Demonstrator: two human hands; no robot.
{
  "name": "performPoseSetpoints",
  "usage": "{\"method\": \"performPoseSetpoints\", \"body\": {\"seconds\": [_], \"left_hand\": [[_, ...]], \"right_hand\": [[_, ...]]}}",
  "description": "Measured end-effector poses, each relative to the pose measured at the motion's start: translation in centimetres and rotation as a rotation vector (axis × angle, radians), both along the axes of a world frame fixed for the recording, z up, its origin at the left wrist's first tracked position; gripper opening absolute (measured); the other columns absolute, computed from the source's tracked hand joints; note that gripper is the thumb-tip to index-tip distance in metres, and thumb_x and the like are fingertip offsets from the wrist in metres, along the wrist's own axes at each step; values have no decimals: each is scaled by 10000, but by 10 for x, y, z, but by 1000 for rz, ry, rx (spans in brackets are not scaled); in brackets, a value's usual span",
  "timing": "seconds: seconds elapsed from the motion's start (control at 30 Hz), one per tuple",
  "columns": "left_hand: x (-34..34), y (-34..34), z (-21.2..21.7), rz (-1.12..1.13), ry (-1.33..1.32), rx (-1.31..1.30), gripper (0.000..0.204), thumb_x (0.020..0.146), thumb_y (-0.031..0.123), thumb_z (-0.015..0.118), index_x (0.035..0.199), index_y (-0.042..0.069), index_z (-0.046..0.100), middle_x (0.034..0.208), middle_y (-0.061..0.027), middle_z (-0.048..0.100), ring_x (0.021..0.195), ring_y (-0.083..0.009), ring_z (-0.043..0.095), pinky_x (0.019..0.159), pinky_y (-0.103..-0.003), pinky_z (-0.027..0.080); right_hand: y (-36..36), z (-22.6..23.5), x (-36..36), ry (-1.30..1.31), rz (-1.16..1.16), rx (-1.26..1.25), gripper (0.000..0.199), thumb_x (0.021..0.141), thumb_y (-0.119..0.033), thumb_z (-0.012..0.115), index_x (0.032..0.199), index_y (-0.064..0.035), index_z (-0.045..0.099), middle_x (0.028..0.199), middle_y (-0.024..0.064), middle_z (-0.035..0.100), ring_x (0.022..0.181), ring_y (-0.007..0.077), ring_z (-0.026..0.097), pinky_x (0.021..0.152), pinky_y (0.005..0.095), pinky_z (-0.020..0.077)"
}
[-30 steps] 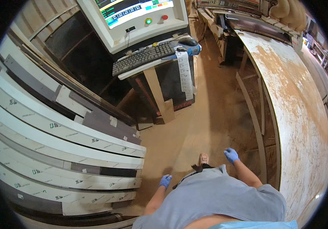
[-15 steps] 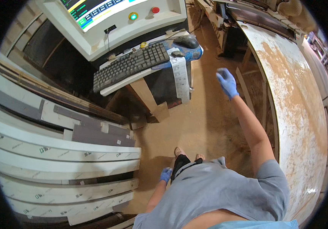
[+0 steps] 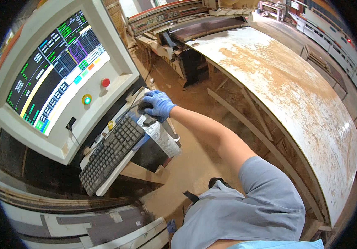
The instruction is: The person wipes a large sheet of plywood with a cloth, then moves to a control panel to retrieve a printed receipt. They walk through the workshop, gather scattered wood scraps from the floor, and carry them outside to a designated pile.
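Note:
My right hand (image 3: 159, 104), in a blue glove, rests over a black computer mouse (image 3: 144, 108), its fingers curved round it. The mouse sits at the far end of a narrow shelf, beyond a dusty black keyboard (image 3: 112, 153). A small dark object (image 3: 149, 122) lies between mouse and keyboard, on a printed paper strip (image 3: 164, 141) that hangs over the shelf's edge. Low beside my body is my left hand (image 3: 171, 227), also blue-gloved; only a small part shows and its fingers cannot be made out.
Above the keyboard stands a control cabinet with a lit screen (image 3: 58, 70), a red button (image 3: 105, 82) and a green-lit button (image 3: 87, 99). A large white panel (image 3: 269, 79) strewn with sawdust stretches along my right. Stacked boards (image 3: 116, 228) lie at lower left.
My right hand has moved left from open air onto the mouse. The view has turned, bringing more of the screen and the sawdust-covered panel into sight. My left hand shows less.

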State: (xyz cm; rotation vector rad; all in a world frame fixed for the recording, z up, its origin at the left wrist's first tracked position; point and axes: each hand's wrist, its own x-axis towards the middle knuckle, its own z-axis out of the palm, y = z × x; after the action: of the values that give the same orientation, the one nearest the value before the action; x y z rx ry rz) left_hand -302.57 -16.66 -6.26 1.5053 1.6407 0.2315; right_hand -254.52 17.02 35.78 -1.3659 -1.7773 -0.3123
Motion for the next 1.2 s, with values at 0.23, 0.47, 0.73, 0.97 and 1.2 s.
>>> {"method": "performPoseSetpoints", "body": {"seconds": [0.23, 0.47, 0.73, 0.97, 1.2], "left_hand": [[23, 32, -4, -49, 5, -87, 385, 881, 357, 527, 1063, 25, 599, 1074, -196, 600, 963, -324, 561, 853, -402, 434], [19, 28, -13, -32, -6, -122, 361, 891, 342, 521, 1054, 30, 600, 1065, -186, 604, 941, -314, 564, 842, -398, 438], [9, 13, 5, -1, -185, 227, 335, 901, 326, 514, 1044, 35, 601, 1055, -174, 609, 915, -302, 569, 829, -392, 442], [-14, 21, -42, -355, 235, 263, 324, 906, 330, 472, 1044, 71, 610, 1084, -147, 612, 950, -323, 585, 844, -401, 454], [6, 23, -46, -578, 281, -5, 310, 870, 300, 476, 1045, 91, 624, 1066, -166, 623, 979, -348, 592, 846, -444, 466]], "right_hand": [[4, -3, 7, 64, 27, -78, 315, 678, -224, 655, 983, -143, 654, 1071, 86, 607, 1004, 332, 545, 857, 425, 461], [7, 3, -12, 78, 83, -106, 263, 714, -243, 649, 967, -173, 671, 1050, 101, 614, 998, 310, 559, 873, 409, 455], [9, -10, 5, -9, -87, -28, 304, 712, -234, 676, 1010, -187, 644, 1130, 90, 581, 1022, 314, 549, 879, 407, 458], [13, -7, -12, 33, -31, -67, 296, 721, -221, 670, 1015, -202, 656, 1140, 83, 580, 1049, 310, 537, 894, 399, 442], [9, -5, -2, 4, -45, -62, 297, 716, -220, 678, 1012, -201, 659, 1122, 91, 587, 1030, 311, 546, 880, 403, 452]]}}
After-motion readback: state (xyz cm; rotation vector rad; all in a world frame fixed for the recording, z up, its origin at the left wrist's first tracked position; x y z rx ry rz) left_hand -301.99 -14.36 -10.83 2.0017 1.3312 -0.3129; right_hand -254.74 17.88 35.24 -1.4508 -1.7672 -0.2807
